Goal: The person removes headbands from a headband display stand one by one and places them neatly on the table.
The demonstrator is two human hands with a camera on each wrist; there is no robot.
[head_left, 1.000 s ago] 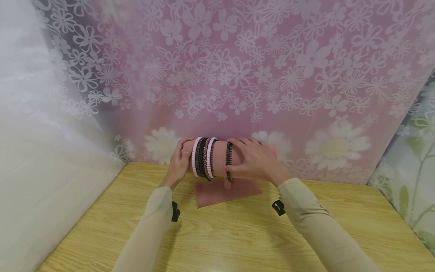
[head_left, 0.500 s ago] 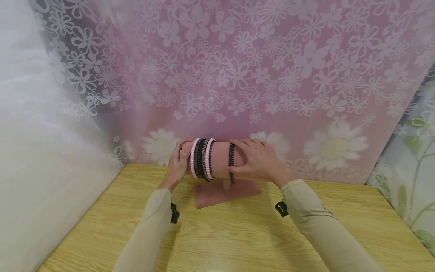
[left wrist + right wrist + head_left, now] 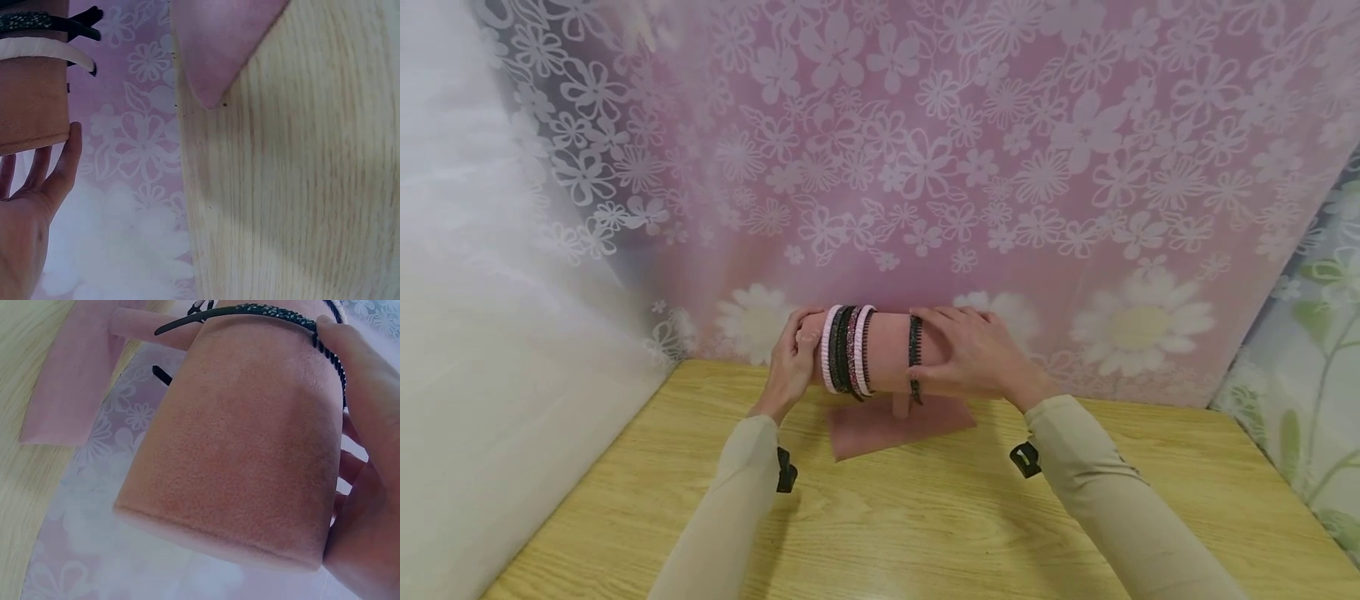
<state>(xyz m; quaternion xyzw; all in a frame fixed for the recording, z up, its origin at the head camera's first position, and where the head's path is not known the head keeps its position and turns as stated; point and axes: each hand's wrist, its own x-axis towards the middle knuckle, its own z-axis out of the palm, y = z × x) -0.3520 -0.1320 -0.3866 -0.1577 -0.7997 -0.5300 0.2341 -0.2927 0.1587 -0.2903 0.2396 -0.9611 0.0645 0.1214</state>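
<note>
A pink velvet headband display stand (image 3: 887, 354) has a horizontal roll on a post above a flat base. Several headbands, white, black and glittery pink (image 3: 850, 352), sit side by side on the roll's left part. My left hand (image 3: 792, 358) grips the roll's left end; in the left wrist view its fingers (image 3: 62, 169) lie against that end. A black glittery toothed headband (image 3: 915, 358) stands apart on the roll's right part. My right hand (image 3: 973, 350) holds it, thumb in front and fingers over the top. The right wrist view shows the thumb on the headband (image 3: 275, 311).
The stand's base (image 3: 902, 429) rests on a wood-grain table (image 3: 887, 525) near its back edge. Behind it hangs a pink flowered curtain (image 3: 925, 208). A white sheet (image 3: 512, 333) borders the left, and a leafy print cloth (image 3: 1322, 375) borders the right.
My right hand has slid the black headband a little to the right along the roll, away from the others. My left hand keeps its grip on the left end.
</note>
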